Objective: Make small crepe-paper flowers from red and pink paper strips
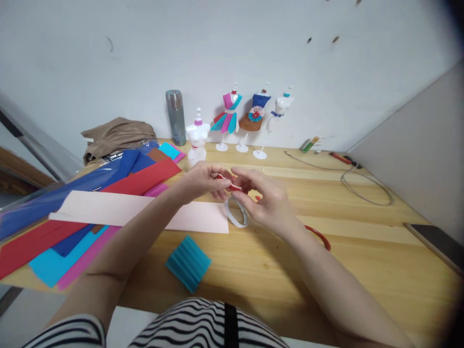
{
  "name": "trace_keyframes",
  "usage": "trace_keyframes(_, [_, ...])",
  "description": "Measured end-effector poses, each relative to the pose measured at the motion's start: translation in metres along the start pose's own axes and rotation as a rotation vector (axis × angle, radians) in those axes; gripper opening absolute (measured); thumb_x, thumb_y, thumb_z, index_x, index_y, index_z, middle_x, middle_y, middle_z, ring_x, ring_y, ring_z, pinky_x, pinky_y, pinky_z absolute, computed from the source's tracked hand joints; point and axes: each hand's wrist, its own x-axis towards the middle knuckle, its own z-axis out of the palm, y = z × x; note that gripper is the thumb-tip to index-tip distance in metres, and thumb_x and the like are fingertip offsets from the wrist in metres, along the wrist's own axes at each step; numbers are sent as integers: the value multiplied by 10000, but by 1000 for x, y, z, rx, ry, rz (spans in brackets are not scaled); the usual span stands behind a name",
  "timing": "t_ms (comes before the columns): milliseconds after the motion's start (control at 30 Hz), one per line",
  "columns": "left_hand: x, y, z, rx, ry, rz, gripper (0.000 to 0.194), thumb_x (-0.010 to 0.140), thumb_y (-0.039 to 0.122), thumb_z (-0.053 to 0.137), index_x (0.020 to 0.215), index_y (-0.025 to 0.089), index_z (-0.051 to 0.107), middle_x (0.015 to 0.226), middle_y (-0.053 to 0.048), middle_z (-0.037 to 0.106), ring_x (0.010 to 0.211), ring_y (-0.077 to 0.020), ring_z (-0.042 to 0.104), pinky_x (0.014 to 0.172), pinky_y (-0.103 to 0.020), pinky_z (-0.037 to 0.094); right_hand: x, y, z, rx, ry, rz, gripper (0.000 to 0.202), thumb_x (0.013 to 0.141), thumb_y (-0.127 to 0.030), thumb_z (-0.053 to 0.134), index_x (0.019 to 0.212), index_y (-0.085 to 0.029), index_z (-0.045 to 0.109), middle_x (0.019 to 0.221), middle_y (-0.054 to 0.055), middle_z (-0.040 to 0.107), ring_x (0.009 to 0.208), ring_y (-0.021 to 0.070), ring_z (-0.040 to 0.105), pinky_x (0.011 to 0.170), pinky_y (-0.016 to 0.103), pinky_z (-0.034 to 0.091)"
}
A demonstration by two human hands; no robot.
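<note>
Above the middle of the table, my left hand [203,181] pinches one end of a small red strip [229,183] with a white edge. The fingers of my right hand [263,193] are closed at the strip's other end. Just under my right fingers is a white roll of tape [237,212], tilted; whether it hangs or rests on the table I cannot tell. Behind my hands are small red scraps [258,197], partly hidden. A pleated teal paper piece [188,264] lies nearer to me, and a pale pink paper strip [203,217] runs beneath my left forearm.
Folded coloured paper [141,175] and a brown cloth [119,135] fill the left side. Along the wall stand a thermos [176,118], a bare white mannequin [197,137] and several dressed ones [229,113]. A cable [348,183], red handle [321,236] and phone [437,244] lie at right.
</note>
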Motion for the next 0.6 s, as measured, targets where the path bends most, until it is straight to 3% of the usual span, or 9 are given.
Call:
trace_keyframes(200, [1, 0, -7, -52, 20, 55, 209, 715, 231, 781, 822, 97, 661, 651, -44, 723, 559, -107, 672, 565, -202, 556, -1, 15, -9, 96, 70, 198, 280, 868, -278, 648, 1145, -256, 681, 953, 65, 705, 743, 185, 652, 702, 376, 552])
trace_keyframes(267, [1, 1, -7, -28, 2, 66, 193, 712, 211, 779, 815, 97, 661, 657, -47, 726, 570, -113, 675, 582, -214, 563, 1, 24, -8, 153, -8, 249, 312, 844, -277, 667, 1155, -254, 682, 1008, 72, 722, 851, 212, 680, 775, 392, 557])
trace_keyframes(400, [-1, 3, -5, 31, -33, 61, 171, 698, 191, 776, 804, 104, 672, 654, -33, 716, 610, -124, 691, 614, -226, 577, 4, 35, -2, 384, -313, 312, 389, 792, -258, 698, 1180, -238, 673, 1164, 72, 717, 1043, 238, 670, 917, 414, 524])
trace_keyframes(467, [-2, 4, -4, 59, -40, 60, 151, 695, 188, 768, 788, 109, 678, 669, -28, 716, 624, -117, 689, 619, -215, 575, 5, 37, -1, 449, -413, 342, 306, 771, -260, 709, 1072, -208, 711, 1053, 56, 740, 967, 217, 674, 879, 378, 522])
trace_keyframes(600, [-5, 8, -6, 151, -8, 54, 107, 710, 177, 730, 788, 117, 689, 680, -14, 701, 584, -84, 640, 568, -180, 527, 5, 40, -4, 498, -415, 445, 195, 755, -310, 722, 894, -172, 728, 779, 9, 704, 714, 145, 630, 683, 283, 494])
